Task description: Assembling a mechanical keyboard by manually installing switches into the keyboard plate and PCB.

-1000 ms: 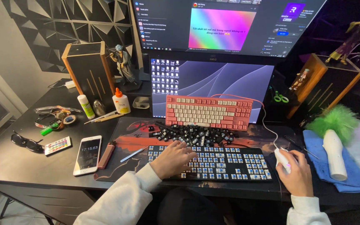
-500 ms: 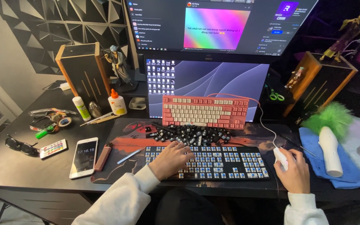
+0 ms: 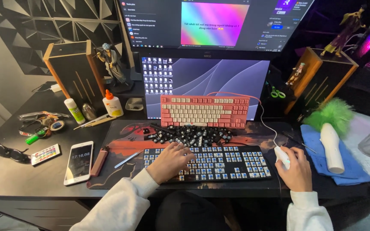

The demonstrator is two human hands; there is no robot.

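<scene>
left hand (image 3: 170,161) flat, right hand (image 3: 296,170) seemingly cupped

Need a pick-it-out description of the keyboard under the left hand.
On the dark desk mat, in front of the pink keyboard and the heap of loose black keycaps, lies the black keyboard with bare blue switches. Unlike the pink one, it has no keycaps, and the left hand rests on it.
</scene>
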